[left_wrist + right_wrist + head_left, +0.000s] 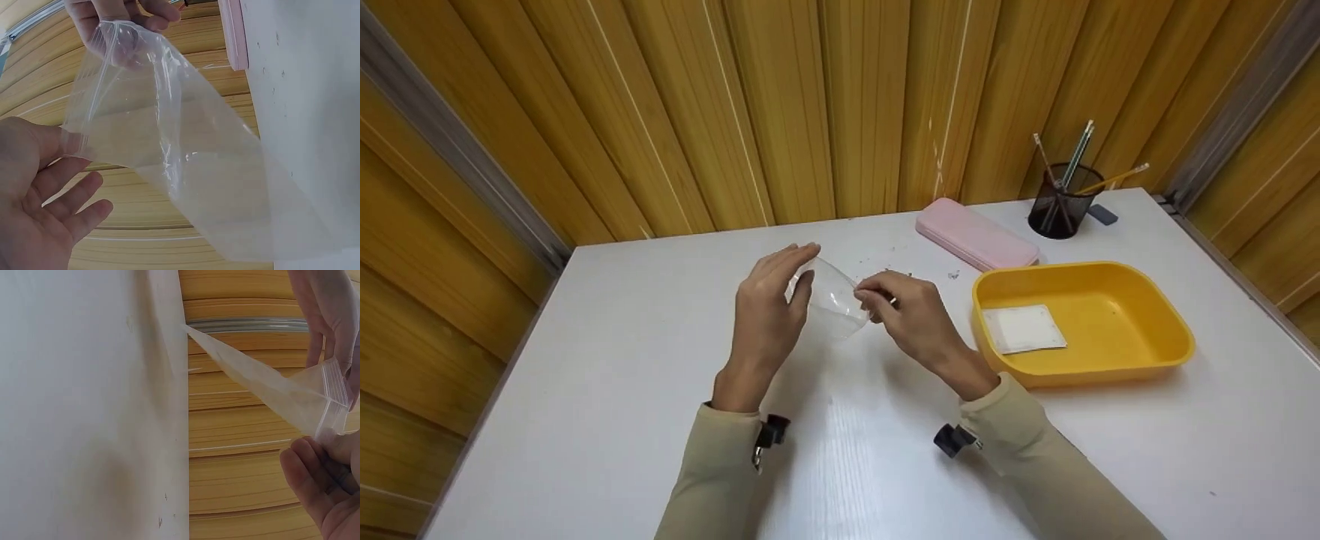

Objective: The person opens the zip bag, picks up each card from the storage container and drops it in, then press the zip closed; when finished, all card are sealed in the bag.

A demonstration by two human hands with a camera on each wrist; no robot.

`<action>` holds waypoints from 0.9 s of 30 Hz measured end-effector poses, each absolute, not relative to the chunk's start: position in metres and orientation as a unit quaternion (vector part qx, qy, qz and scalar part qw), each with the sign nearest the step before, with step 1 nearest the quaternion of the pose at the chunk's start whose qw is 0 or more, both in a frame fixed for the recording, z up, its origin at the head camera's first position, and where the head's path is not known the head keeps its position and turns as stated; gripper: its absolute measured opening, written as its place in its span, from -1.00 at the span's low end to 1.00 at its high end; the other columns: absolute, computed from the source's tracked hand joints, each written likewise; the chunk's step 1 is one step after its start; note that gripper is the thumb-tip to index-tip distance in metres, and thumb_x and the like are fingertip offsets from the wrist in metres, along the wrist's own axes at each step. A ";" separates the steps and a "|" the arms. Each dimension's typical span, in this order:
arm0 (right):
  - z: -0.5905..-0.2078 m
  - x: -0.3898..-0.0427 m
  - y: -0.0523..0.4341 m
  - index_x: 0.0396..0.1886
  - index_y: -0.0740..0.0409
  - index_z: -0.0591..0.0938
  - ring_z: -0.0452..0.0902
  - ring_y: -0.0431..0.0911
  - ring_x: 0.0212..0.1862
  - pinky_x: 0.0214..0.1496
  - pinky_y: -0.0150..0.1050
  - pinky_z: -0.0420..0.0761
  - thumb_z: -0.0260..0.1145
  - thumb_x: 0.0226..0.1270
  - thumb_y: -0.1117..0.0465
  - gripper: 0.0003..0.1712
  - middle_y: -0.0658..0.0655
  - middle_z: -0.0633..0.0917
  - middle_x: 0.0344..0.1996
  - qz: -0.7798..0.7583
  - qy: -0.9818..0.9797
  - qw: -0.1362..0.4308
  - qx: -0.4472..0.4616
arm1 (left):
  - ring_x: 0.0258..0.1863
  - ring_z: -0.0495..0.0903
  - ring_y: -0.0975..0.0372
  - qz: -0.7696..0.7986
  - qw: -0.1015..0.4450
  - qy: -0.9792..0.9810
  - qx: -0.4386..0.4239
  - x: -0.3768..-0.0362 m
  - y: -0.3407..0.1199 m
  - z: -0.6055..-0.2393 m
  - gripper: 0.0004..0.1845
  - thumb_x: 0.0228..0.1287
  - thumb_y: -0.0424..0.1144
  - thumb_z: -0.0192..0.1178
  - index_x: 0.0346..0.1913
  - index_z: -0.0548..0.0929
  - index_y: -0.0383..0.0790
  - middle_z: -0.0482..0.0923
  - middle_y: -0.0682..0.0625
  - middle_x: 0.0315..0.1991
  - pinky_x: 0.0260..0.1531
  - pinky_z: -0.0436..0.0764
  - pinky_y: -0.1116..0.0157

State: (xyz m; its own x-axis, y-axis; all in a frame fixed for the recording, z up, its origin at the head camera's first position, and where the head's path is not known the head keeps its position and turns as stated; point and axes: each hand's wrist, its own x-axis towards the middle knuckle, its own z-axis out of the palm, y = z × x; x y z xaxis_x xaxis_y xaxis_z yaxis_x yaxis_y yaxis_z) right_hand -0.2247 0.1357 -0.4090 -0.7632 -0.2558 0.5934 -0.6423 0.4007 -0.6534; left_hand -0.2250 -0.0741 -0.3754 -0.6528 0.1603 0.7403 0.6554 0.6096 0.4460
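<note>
Both hands hold a clear plastic zip bag (834, 300) a little above the white table (622, 337). My left hand (801, 271) pinches the bag's left edge between thumb and forefinger, the other fingers loosely spread. My right hand (876, 297) pinches the zip strip on the right side. In the left wrist view the bag (185, 152) hangs open and empty between my palm (39, 191) and the right hand's fingers (135, 17). The right wrist view shows the zip strip (333, 402) against my right fingers (315, 484), with the left hand (332, 315) above.
A yellow tray (1147, 300) at the right holds a white square packet (1024, 328). Behind it lie a pink case (975, 234), a black mesh cup (1061, 202) with pencils and a dark eraser (1102, 214). Wooden panels wall in the table's back and sides.
</note>
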 end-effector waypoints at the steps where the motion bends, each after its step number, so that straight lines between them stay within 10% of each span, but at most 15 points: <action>1: -0.409 -0.224 0.137 -0.15 0.32 0.76 0.68 -0.12 -0.43 -0.31 -0.29 0.76 0.41 0.47 0.36 -0.91 0.11 0.75 -0.38 0.472 -0.811 0.205 0.278 | 0.15 0.71 -0.04 -0.368 0.336 -0.833 -0.242 -0.225 -0.074 -0.375 -0.69 0.32 -0.60 0.37 0.08 0.79 -0.35 0.78 -0.15 0.04 0.20 0.67 0.07; 27: -0.399 -0.221 0.167 -0.10 0.27 0.78 0.75 -0.11 -0.34 -0.23 -0.31 0.76 0.40 0.52 0.28 -0.87 0.05 0.80 -0.28 0.476 -0.818 0.152 0.287 | -0.30 0.81 0.16 -0.406 0.366 -0.797 -0.257 -0.232 -0.068 -0.384 -0.89 0.20 -0.54 0.51 -0.25 0.86 -0.32 0.82 -0.05 -0.32 -0.20 0.78 0.22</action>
